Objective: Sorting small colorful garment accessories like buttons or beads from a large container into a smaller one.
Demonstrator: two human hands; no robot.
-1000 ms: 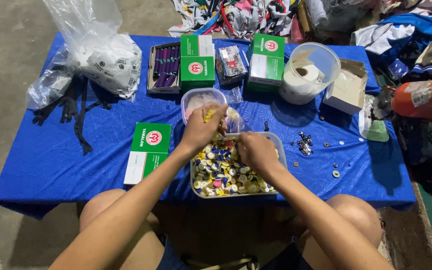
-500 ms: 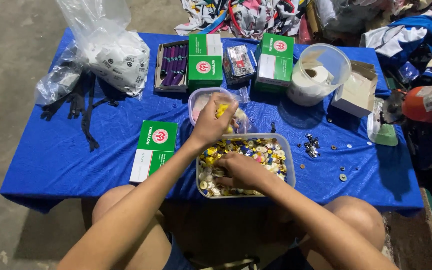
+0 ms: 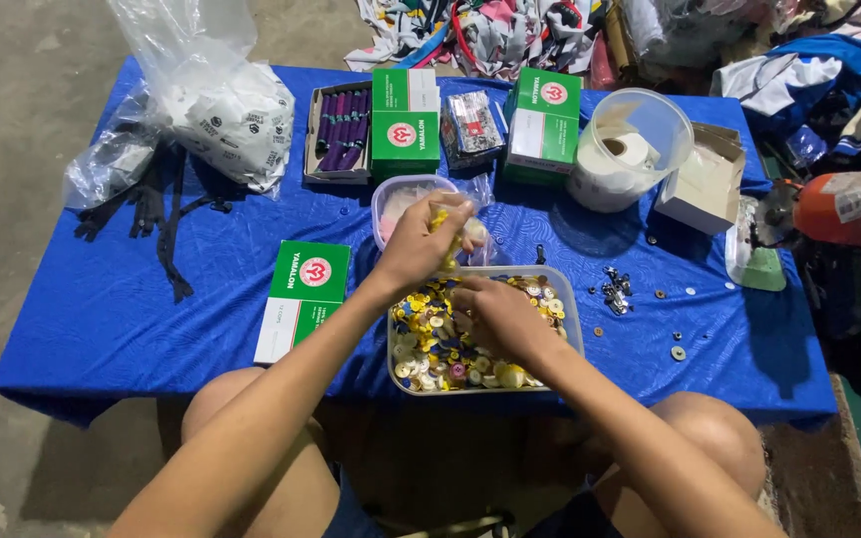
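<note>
A clear rectangular tub (image 3: 576, 339) of mixed coloured buttons (image 3: 430, 349) sits at the near edge of the blue table (image 3: 102, 319). My right hand (image 3: 495, 317) reaches down into the buttons, fingers curled among them. My left hand (image 3: 421, 244) hovers just above the tub's far edge, closed on a few yellow buttons (image 3: 442, 224). Right behind it stands a smaller clear container (image 3: 396, 194) with pale contents.
A green and white box (image 3: 303, 297) lies left of the tub. At the back are two more green boxes (image 3: 406, 122), a tray of purple items (image 3: 339, 134), a clear tub with white tape rolls (image 3: 630, 149), plastic bags (image 3: 221, 105) and black zippers (image 3: 156, 214). Small metal parts (image 3: 615, 289) are scattered at right.
My right hand has dug deeper into the buttons. My left hand stays raised with yellow buttons. The view has shifted slightly closer.
</note>
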